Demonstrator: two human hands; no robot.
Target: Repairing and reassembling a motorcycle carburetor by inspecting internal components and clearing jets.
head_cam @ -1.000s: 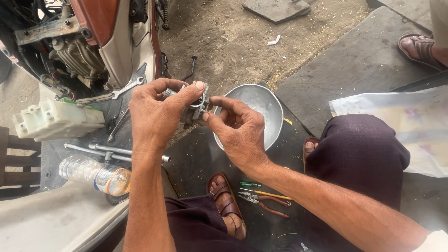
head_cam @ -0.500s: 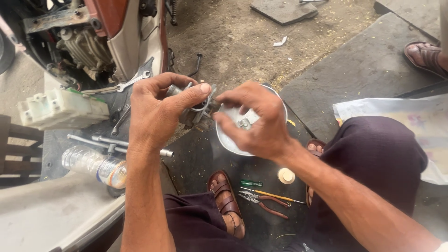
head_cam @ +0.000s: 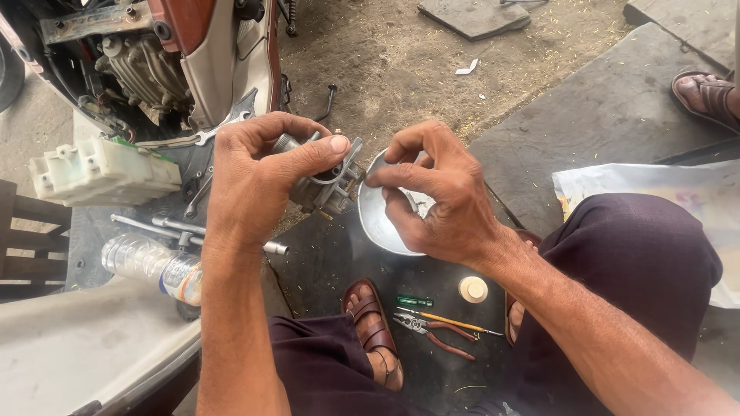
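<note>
So the left hand [head_cam: 250, 181] had its fingers [head_cam: 324, 148] wrapped tight round one small metal carburettor [head_cam: 327, 185], held up just left of the single metal bowl [head_cam: 378, 227] on the ground. Right hand [head_cam: 443, 200] was pinched shut above that bowl, fingertips together on something too small to make out. Below the bowl: one pair of red-handled pliers [head_cam: 432, 333], one green screwdriver [head_cam: 415, 301], one round cream cap [head_cam: 473, 290]. Left of it, one plastic bottle [head_cam: 154, 266], one white plastic block [head_cam: 100, 169].
</note>
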